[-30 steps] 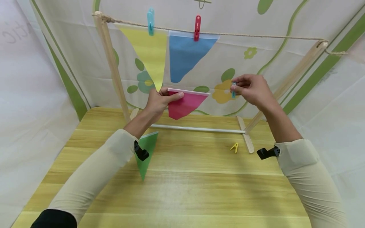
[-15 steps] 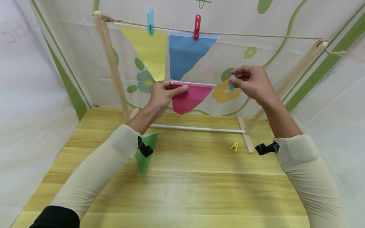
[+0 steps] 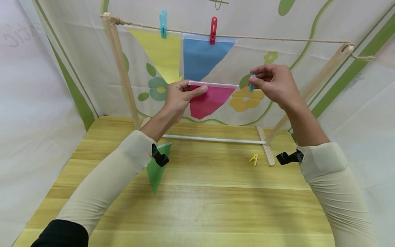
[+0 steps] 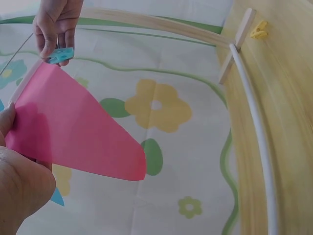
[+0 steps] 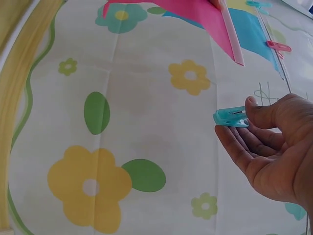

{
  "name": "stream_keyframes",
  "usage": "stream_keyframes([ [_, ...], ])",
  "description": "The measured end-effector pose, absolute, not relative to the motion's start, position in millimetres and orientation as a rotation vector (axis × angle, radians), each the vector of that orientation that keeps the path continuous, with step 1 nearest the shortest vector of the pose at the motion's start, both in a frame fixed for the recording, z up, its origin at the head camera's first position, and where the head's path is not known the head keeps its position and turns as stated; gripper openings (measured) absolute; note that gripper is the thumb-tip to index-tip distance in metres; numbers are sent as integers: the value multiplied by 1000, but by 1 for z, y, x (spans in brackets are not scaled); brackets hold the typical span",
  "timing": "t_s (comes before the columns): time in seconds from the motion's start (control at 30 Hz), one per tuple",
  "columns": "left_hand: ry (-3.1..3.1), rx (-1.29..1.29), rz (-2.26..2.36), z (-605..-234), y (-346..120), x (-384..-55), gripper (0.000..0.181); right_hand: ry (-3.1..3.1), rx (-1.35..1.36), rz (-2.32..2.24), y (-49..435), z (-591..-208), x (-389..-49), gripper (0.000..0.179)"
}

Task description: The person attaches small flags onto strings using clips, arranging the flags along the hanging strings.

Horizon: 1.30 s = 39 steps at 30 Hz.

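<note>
My left hand (image 3: 179, 99) pinches a pink pennant (image 3: 213, 99) near the left end of its white top edge, thumb in front. The pennant hangs in the air below the twine (image 3: 262, 38), overlapping the lower part of a blue pennant (image 3: 205, 56) in the head view. To its right, my right hand (image 3: 276, 84) holds a light-blue clothespin (image 5: 230, 117) between thumb and fingers, apart from the pennant. On the twine hang the blue pennant, under a red clothespin (image 3: 213, 31), and a yellow pennant (image 3: 160, 51), under another light-blue clothespin (image 3: 163, 24).
Wooden posts (image 3: 121, 68) hold the twine at both ends, joined low down by a white rod (image 3: 213, 139). A green pennant (image 3: 157, 171) lies on the wooden table (image 3: 200, 206), partly behind my left wrist. A yellow clothespin (image 3: 254, 159) lies by the right foot (image 3: 265, 147).
My left hand has risen and shifted slightly right with the pink pennant. My right hand has risen too, still holding the light-blue clothespin.
</note>
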<state>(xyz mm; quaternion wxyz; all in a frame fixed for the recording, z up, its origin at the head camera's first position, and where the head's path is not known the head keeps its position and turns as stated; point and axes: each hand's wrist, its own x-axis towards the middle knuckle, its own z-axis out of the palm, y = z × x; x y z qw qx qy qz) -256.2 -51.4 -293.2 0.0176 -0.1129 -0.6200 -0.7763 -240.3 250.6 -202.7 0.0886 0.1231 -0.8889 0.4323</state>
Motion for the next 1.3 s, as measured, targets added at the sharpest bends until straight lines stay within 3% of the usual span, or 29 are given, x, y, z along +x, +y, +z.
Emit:
stream_keyframes([
  [0.73, -1943, -405, -2374, -266, -38, -258, 25, -2495, 385, 1371, 250, -181, -243, 32],
  [1.3, -2026, -307, -2331, -251, -31, -263, 30, -2444, 409, 1334, 249, -167, -240, 31],
])
